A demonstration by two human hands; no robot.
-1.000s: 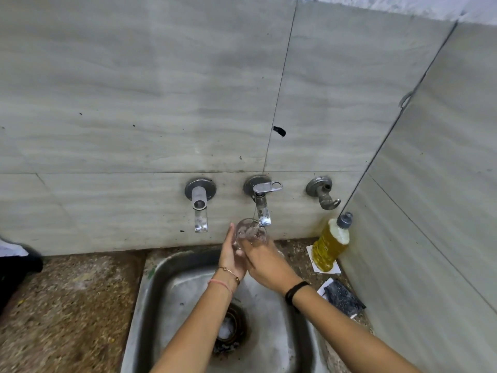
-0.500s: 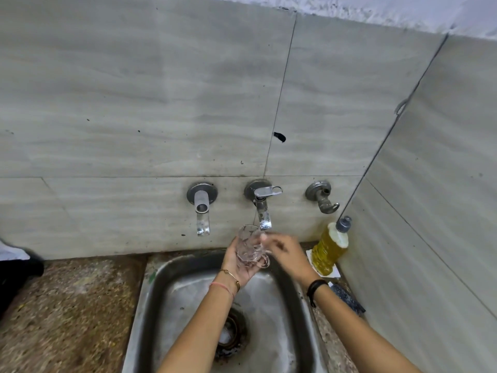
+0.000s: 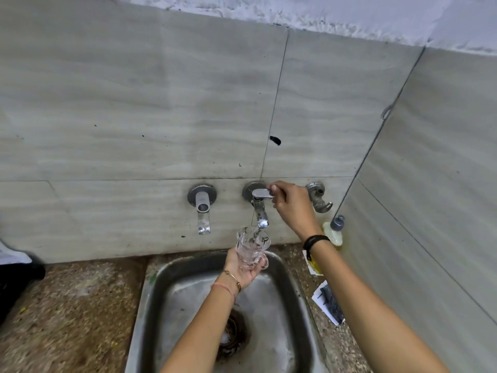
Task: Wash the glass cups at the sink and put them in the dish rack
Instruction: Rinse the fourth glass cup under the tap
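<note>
Left hand (image 3: pixel 243 267) grips the glass cup (image 3: pixel 251 247) round its lower body, mouth up, directly beneath the spout (image 3: pixel 262 219). Above and right of that grip, the right hand (image 3: pixel 291 204) pinches the tap lever (image 3: pixel 262 193). Turn the lever gradually; hold the cup steady above the sink (image 3: pixel 158 292).

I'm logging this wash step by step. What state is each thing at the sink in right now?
glass cup: upright, under the middle tap's spout, water falling in.
left hand: grips the cup's lower part.
right hand: fingers curled on the middle tap's lever.
middle tap: running in a thin stream.
left tap: no water seen.
soap bottle: upright, capped.
sink: wet.
</note>
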